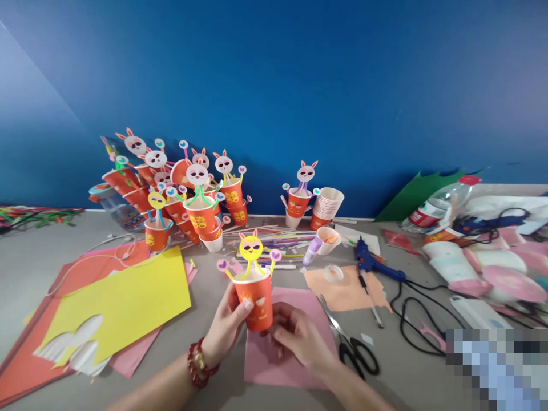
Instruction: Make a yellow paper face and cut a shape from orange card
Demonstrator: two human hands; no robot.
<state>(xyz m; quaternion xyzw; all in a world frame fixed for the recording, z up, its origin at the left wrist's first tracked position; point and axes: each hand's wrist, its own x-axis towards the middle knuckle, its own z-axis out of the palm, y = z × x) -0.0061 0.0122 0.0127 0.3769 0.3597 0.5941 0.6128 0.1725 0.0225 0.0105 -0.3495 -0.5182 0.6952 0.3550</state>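
My left hand (229,319) is wrapped round a red paper cup (259,299), thumb across its front. From the cup rises a yellow rabbit head (250,248) on yellow pipe cleaners, with a pink ear-like pair on top. A round white-and-purple heart disc (275,256) stands on its right and a pinkish one (223,266) on its left. My right hand (295,337) is beside the cup's lower right, its fingers curled in near the base; whether they touch the cup or hold anything is hidden. Beneath both lies a pink paper sheet (291,365).
Finished rabbit cups (201,217) crowd the back left; another (298,202) stands beside stacked cups (327,205). Black-handled scissors (357,351), a blue glue gun (379,265) with its cord, and a pen (371,297) lie right. Yellow paper (141,297) covers the left. A bottle (440,205) stands far right.
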